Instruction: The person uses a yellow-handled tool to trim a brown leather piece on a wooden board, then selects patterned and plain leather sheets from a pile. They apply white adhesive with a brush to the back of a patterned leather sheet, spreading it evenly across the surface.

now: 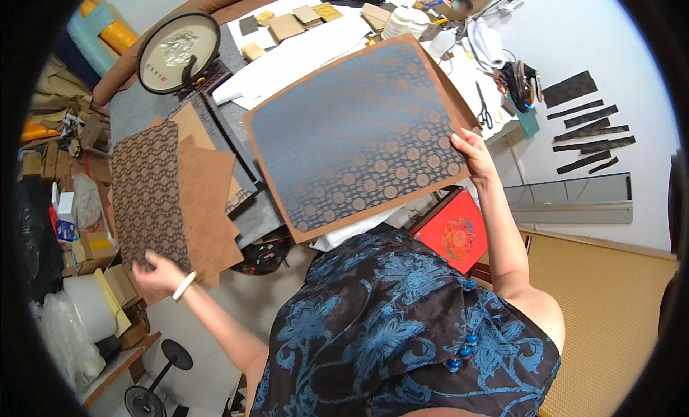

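Note:
My right hand [471,154] grips the right edge of a large brown-bordered sheet [355,137] printed with a dark blue and brown medallion pattern. The sheet is tilted above the table, with a second brown sheet [449,86] showing behind its right edge. At the left, my left hand [157,276], with a pale bangle on the wrist, is at the lower edge of a dark wave-patterned sheet [148,193]. Whether its fingers pinch that sheet is unclear. Plain brown sheets [207,201] lie fanned out beside and under the patterned one.
A round framed fan-like panel [179,51] stands at the back left. Small blocks [286,27], white paper rolls [290,64] and black scissors [484,107] lie on the worktable. A red-topped stool [455,234] is near my body. Boxes and plastic bags crowd the left side.

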A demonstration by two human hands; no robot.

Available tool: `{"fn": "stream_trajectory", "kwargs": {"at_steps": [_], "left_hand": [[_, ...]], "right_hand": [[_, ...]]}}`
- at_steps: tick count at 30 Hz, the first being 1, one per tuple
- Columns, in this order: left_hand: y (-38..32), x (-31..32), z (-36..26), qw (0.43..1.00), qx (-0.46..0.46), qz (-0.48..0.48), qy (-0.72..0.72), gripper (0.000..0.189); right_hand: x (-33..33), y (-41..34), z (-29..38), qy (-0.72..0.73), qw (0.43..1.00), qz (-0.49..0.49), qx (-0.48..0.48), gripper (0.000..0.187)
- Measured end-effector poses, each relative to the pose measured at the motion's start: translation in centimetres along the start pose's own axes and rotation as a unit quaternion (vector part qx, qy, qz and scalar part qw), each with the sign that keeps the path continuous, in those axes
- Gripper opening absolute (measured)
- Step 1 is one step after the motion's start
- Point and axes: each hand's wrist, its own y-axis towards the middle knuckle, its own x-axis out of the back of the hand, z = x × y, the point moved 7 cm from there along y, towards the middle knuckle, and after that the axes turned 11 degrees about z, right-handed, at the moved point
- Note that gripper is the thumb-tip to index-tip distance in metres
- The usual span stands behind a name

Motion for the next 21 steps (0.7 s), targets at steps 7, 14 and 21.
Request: {"fn": "stream_trajectory", "kwargs": {"at_steps": [7, 14, 21], "left_hand": [[-31.3, -23.3, -22.8, 0.619, 0.284, 0.614, -0.399, 0.061], [-43.1, -31.2, -29.6, 0.742, 0.253, 0.483, -0.39, 0.03], [-45.4, -29.4, -34.7, 0.957, -0.006, 0.288, -0.028, 0.052]], "right_hand": [[13.4, -2.0, -1.9, 0.049, 0.998, -0.039, -0.014, 0.034], [31.4, 6.6, -4.7, -0.17, 0.981, -0.024, -0.093, 0.038], [34.5, 12.5, -6.2, -0.495, 0.862, -0.112, 0.001, 0.045]]}}
